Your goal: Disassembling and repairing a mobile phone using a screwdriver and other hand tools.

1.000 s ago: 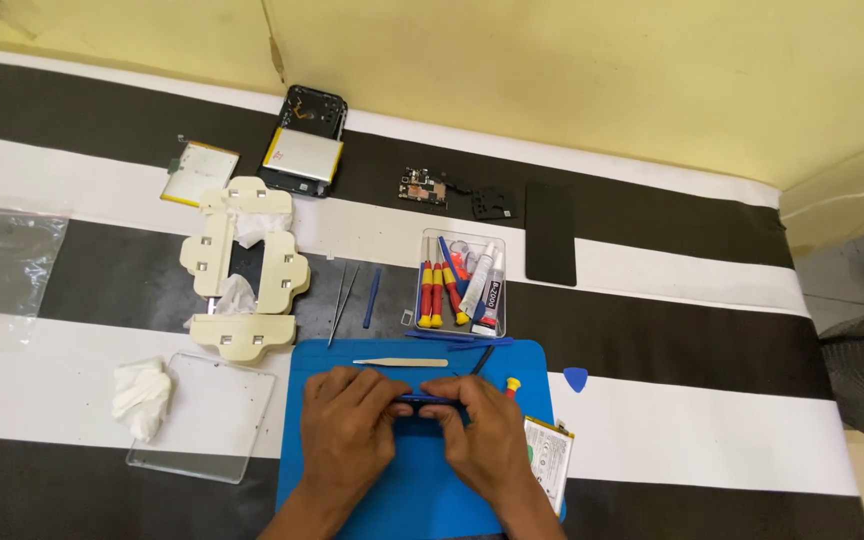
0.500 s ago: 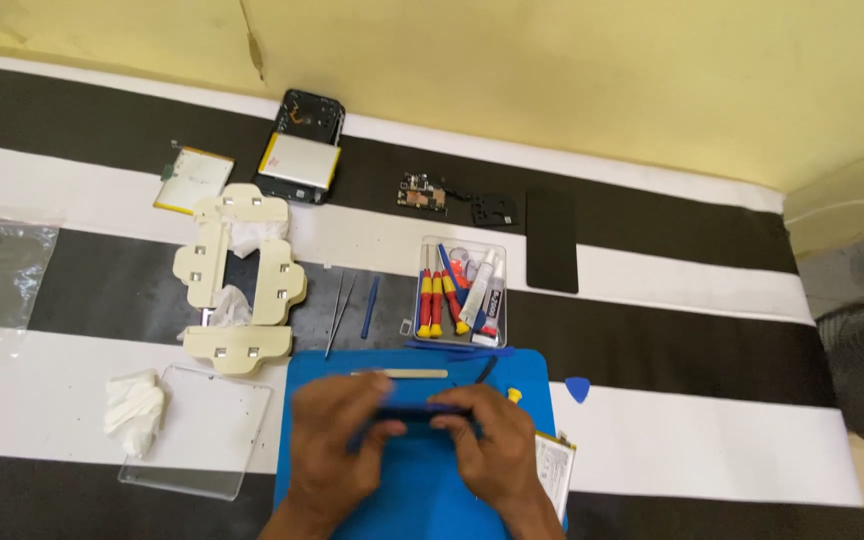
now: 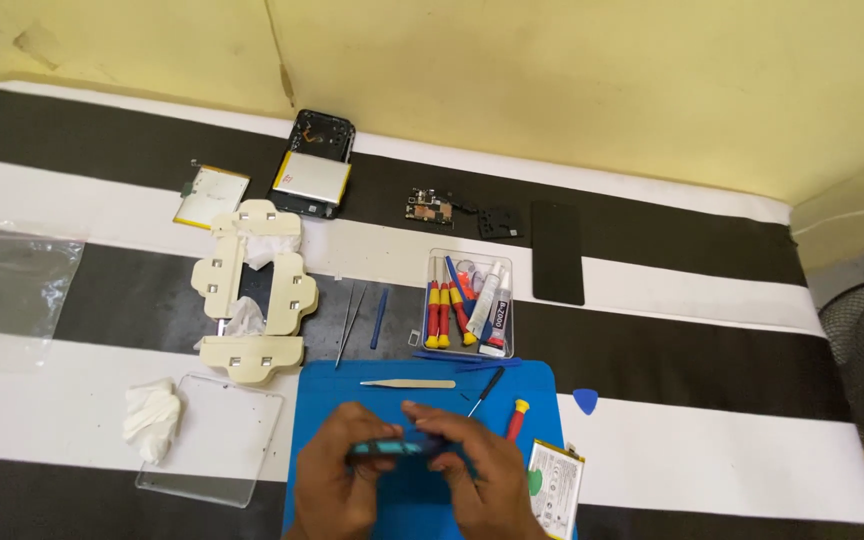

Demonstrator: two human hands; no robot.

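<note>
Over the blue work mat (image 3: 542,395), both hands hold a dark phone body (image 3: 392,447) edge-on. My left hand (image 3: 337,480) grips its left end. My right hand (image 3: 477,480) grips the right end, fingers curled over the top edge. On the mat lie a cream plastic spudger (image 3: 407,384), a black-handled screwdriver (image 3: 486,390) and a red-and-yellow screwdriver (image 3: 517,418).
A clear tray (image 3: 470,304) holds screwdrivers and a glue tube. Tweezers (image 3: 348,322) and a blue pry tool (image 3: 380,318) lie left of it. Cream clamps (image 3: 252,290), a glass panel (image 3: 214,438), a white wipe (image 3: 150,420), batteries (image 3: 554,486), an opened phone (image 3: 314,175), a black panel (image 3: 558,252).
The hands have lifted and tilted the phone body so it now shows edge-on. The camera has tipped slightly, shifting the scene down in view.
</note>
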